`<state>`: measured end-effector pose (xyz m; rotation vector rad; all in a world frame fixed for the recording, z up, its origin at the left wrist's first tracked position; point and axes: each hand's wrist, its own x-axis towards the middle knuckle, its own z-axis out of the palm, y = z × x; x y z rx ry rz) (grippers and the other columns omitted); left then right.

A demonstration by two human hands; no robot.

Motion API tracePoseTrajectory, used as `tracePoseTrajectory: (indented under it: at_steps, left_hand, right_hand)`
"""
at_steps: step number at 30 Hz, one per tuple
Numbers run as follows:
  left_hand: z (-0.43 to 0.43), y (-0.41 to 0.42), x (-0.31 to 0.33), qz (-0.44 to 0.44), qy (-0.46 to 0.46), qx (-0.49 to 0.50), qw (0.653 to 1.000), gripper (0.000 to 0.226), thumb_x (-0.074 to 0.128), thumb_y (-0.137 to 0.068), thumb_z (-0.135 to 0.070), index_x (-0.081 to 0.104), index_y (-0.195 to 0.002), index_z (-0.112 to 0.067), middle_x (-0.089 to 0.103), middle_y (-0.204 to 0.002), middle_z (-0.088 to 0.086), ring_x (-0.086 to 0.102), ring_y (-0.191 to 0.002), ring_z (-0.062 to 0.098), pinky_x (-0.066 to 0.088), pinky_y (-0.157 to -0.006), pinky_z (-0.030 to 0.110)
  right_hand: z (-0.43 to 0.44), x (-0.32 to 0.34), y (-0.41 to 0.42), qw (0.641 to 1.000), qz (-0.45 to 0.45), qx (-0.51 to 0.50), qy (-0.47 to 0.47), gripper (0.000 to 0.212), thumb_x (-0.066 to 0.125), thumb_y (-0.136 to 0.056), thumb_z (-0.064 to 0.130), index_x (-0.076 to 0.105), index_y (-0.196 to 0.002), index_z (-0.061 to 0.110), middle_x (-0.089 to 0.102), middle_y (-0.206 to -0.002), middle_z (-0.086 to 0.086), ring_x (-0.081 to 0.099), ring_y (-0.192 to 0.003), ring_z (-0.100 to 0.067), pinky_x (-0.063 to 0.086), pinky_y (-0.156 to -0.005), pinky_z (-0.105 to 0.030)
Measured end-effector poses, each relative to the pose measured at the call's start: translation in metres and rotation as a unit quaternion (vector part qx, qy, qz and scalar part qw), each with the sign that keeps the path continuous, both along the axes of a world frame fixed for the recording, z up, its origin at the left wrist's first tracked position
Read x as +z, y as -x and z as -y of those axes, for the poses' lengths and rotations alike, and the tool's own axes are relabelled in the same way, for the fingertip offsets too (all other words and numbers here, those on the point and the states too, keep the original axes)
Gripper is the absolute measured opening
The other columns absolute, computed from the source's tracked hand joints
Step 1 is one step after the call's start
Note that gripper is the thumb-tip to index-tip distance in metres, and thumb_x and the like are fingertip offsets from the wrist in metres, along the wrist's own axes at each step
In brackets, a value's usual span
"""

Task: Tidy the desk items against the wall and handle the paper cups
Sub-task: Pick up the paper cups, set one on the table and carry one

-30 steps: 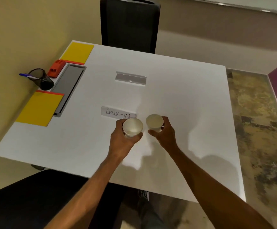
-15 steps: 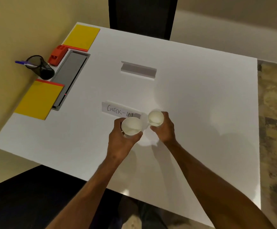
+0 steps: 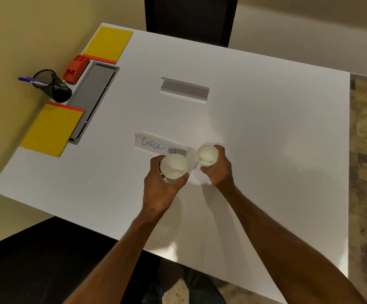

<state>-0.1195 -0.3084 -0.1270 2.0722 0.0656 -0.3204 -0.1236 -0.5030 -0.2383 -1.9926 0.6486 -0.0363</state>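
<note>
My left hand (image 3: 159,189) grips a white paper cup (image 3: 174,166), held upright over the white table (image 3: 266,150). My right hand (image 3: 218,172) grips a second white paper cup (image 3: 207,155) just to its right; the two cups are apart. Both cups look empty. Along the wall on the left lie two yellow pads (image 3: 51,130) (image 3: 108,43), a red stapler (image 3: 76,68) and a black mesh pen holder (image 3: 54,86) with a blue pen (image 3: 28,80).
A paper sign reading CHECK-IN (image 3: 156,144) lies just beyond the cups, partly hidden by the left cup. A grey sign holder (image 3: 184,89) sits mid-table. A grey cable tray (image 3: 92,95) runs beside the pads. Black chairs stand at the far side (image 3: 189,16) and near left (image 3: 35,266).
The camera has tilted down and closer to the table. Both hands keep their cups in nearly the same spot by the sign.
</note>
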Motion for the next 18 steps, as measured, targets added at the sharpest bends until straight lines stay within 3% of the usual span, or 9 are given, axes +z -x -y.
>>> tracePoseTrajectory:
  at_steps: [3, 6, 10, 14, 15, 18]
  left_hand:
    - [-0.001, 0.002, 0.0, 0.0, 0.005, -0.002, 1.0, 0.069, 0.087, -0.066, -0.041, 0.042, -0.118, -0.041, 0.052, -0.105, -0.032, 0.055, -0.097, -0.01, 0.044, -0.064, 0.003]
    - [-0.002, 0.006, 0.006, 0.001, 0.011, -0.01, 1.0, 0.069, 0.087, -0.066, -0.04, 0.043, -0.118, -0.04, 0.053, -0.104, -0.031, 0.055, -0.096, -0.01, 0.044, -0.064, 0.001]
    - [-0.004, 0.015, 0.021, 0.002, 0.025, -0.023, 0.999, 0.067, 0.087, -0.065, -0.041, 0.045, -0.116, -0.044, 0.054, -0.102, -0.035, 0.056, -0.094, -0.012, 0.044, -0.064, 0.001]
    - [-0.01, 0.029, 0.041, 0.009, 0.047, -0.059, 0.997, 0.065, 0.088, -0.065, -0.042, 0.046, -0.113, -0.047, 0.055, -0.099, -0.038, 0.056, -0.092, -0.016, 0.044, -0.063, 0.001]
    - [-0.012, 0.034, 0.047, 0.009, 0.053, -0.07, 0.996, 0.065, 0.088, -0.065, -0.042, 0.046, -0.114, -0.046, 0.054, -0.1, -0.038, 0.056, -0.093, -0.015, 0.044, -0.064, 0.002]
    - [-0.02, 0.051, 0.062, 0.009, 0.07, -0.116, 0.991, 0.065, 0.087, -0.066, -0.04, 0.048, -0.118, -0.041, 0.056, -0.106, -0.031, 0.056, -0.099, -0.009, 0.045, -0.071, 0.008]
  right_hand:
    - [0.001, 0.003, 0.005, 1.0, -0.018, 0.01, 0.0, 0.105, 0.089, -0.068, 0.01, 0.027, -0.153, 0.013, 0.038, -0.155, -0.007, 0.038, -0.142, -0.026, 0.034, -0.118, -0.042]
    - [0.004, 0.012, 0.022, 1.0, 0.012, 0.0, 0.015, 0.106, 0.087, -0.072, 0.01, 0.022, -0.155, 0.011, 0.031, -0.159, -0.009, 0.032, -0.146, -0.026, 0.032, -0.119, -0.042]
    - [0.001, 0.043, 0.052, 0.995, 0.033, -0.068, 0.067, 0.089, 0.083, -0.077, 0.018, 0.032, -0.15, 0.02, 0.038, -0.15, -0.003, 0.041, -0.137, -0.022, 0.043, -0.11, -0.04]
    - [-0.021, 0.085, 0.087, 0.995, 0.075, -0.061, 0.028, 0.07, 0.082, -0.077, 0.019, 0.048, -0.137, 0.023, 0.05, -0.132, 0.003, 0.054, -0.117, -0.014, 0.042, -0.089, -0.008]
    - [-0.029, 0.096, 0.097, 0.995, 0.084, -0.043, 0.012, 0.068, 0.083, -0.076, 0.019, 0.05, -0.136, 0.023, 0.053, -0.13, 0.004, 0.056, -0.114, -0.013, 0.043, -0.085, -0.006]
    - [-0.051, 0.127, 0.127, 0.993, 0.1, 0.026, -0.054, 0.073, 0.086, -0.075, 0.023, 0.046, -0.136, 0.029, 0.058, -0.129, 0.009, 0.056, -0.118, -0.005, 0.049, -0.094, -0.019]
